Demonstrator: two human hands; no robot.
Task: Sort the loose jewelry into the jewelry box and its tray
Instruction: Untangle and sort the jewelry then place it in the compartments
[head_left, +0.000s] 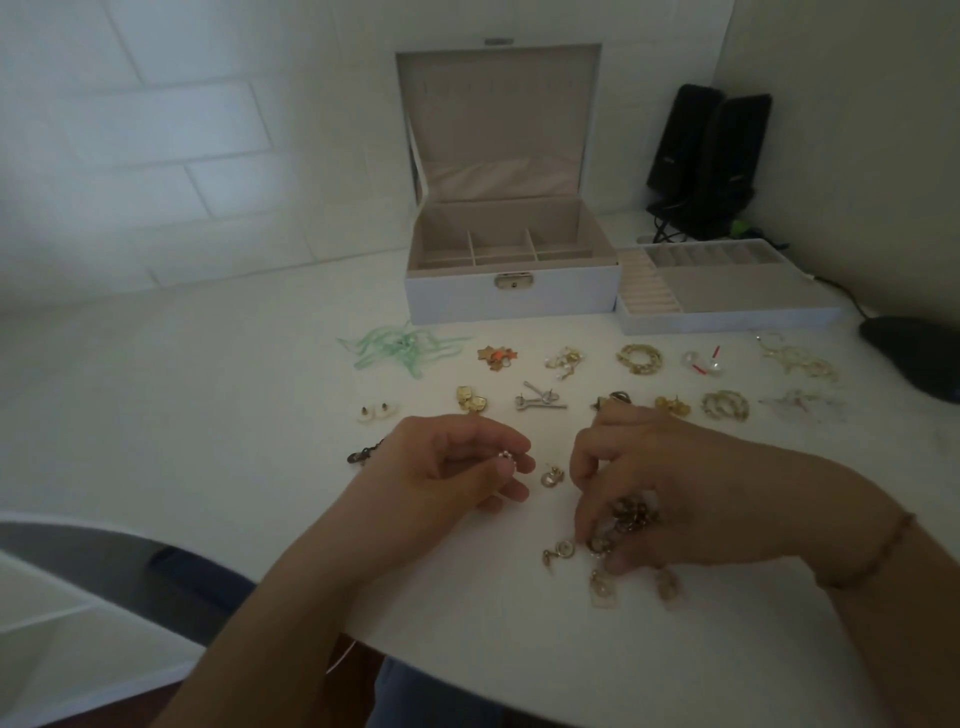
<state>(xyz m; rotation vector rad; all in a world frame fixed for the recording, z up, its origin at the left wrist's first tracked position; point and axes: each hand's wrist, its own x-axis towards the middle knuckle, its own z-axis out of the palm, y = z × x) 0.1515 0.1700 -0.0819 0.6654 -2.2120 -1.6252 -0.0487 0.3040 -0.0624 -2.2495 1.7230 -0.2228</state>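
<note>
now the left hand (457, 462) pinches a tiny pale beaded earring (505, 457) between thumb and forefinger, lifted just off the white desk (208, 395), probably so it can be matched before it goes anywhere. the right hand (675, 499) is curled down into a tangled heap of dark and gold rings and hoops (628, 519) near the desk's front edge, fingertips pinching at a piece there; looks like it's hunting for the partner. loose gold hoop earrings (551, 476) lie between the two hands.

further back, pieces sit in neat little groups in two rows across the desk: a mint green ribbon necklace (400, 348), orange and gold star charms (497, 357), a coiled gold chain (639, 358), silver bar earrings (540, 400). laid out in sets, i'd say, so each one drops into its own slot.

the pale blue jewelry box (511, 293) stands open toward the desk's back edge, beige compartments apparently bare, and its ring-roll tray (727, 317) sits touching its right side, lifted out for easy reach. nothing visibly stowed yet, so sorting's early.
</note>
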